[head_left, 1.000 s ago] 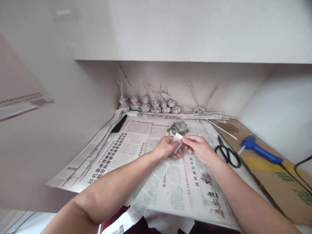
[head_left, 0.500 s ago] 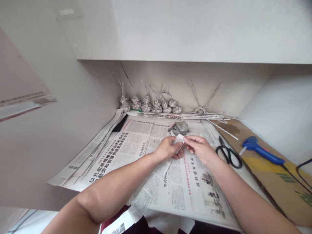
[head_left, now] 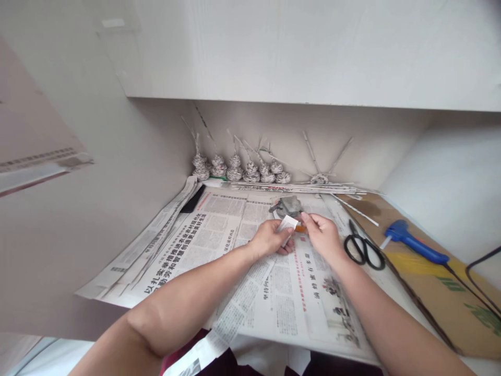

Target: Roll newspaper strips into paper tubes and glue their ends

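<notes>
My left hand (head_left: pixel 273 237) is closed around the end of a long newspaper strip (head_left: pixel 235 313). Its pale tip sticks up past the thumb, and the rest trails toward me over the table's front edge. My right hand (head_left: pixel 321 232) is just to the right, thumb and forefinger pinched together, apart from the strip's tip. Whether anything is between those fingers I cannot make out. Beyond both hands lies a crumpled grey cloth (head_left: pixel 290 206). A small orange thing (head_left: pixel 300 228) shows between my hands, partly hidden.
Black-handled scissors (head_left: pixel 364 250) and a blue glue gun (head_left: pixel 418 243) with a cord lie on the right, the gun on cardboard (head_left: pixel 442 297). Several woven paper gourds (head_left: pixel 251 171) line the back wall behind paper rods (head_left: pixel 301 188). A dark flat object (head_left: pixel 192 199) is at left.
My right hand has let go of the strip's tip and drawn slightly right, uncovering the orange thing. My left hand keeps its hold in nearly the same place.
</notes>
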`<action>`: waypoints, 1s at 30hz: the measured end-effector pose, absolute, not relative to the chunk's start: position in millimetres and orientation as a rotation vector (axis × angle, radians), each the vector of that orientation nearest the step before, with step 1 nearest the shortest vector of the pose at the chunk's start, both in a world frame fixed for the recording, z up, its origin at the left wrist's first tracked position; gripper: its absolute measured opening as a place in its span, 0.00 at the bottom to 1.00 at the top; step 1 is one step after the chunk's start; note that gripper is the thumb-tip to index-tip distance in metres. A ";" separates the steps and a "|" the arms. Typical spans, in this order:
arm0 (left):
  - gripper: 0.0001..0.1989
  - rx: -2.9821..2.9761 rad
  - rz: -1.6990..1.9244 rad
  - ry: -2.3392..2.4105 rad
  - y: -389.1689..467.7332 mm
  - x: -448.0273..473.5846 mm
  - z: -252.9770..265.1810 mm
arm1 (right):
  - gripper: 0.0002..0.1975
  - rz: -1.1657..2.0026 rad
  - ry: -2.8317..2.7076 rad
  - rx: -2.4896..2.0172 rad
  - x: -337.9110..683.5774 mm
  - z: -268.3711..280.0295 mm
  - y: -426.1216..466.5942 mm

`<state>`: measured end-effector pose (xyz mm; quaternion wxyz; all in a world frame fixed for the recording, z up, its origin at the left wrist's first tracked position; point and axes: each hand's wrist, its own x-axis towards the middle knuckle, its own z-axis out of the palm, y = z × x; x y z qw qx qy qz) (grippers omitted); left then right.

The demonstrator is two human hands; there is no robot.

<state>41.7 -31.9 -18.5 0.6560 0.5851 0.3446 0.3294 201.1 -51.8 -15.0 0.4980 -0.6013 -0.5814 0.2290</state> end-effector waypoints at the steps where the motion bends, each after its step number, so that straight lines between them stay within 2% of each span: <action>1: 0.17 1.313 0.758 0.789 -32.2 41.8 -17.1 | 0.19 0.446 -1.467 -1.470 203.5 -15.1 -50.2; 4: 0.16 1.303 0.801 0.755 -33.6 42.1 -13.6 | 0.20 0.136 -1.625 -1.534 208.2 -11.9 -39.0; 8: 0.16 1.300 0.829 0.698 -34.7 42.4 -12.0 | 0.28 -0.145 -1.815 -1.767 202.0 -1.2 -14.4; 11: 0.17 1.300 0.860 0.675 -32.5 42.3 -12.8 | 0.22 -0.148 -1.985 -1.969 190.8 0.9 -1.4; 14: 0.17 1.296 0.899 0.670 -28.4 41.6 -14.0 | 0.12 -0.164 -2.108 -2.009 183.0 -3.0 2.1; 16: 0.16 1.287 0.918 0.685 -25.9 41.1 -14.6 | 0.09 -0.197 -2.130 -2.022 181.7 -4.0 1.5; 22: 0.15 1.252 0.924 0.717 -23.5 41.1 -15.4 | 0.10 -0.232 -2.124 -2.062 185.8 4.1 -1.9; 30: 0.19 1.238 0.869 0.685 -23.7 39.1 -14.9 | 0.11 -0.277 -2.135 -2.053 181.6 -3.4 -9.9</action>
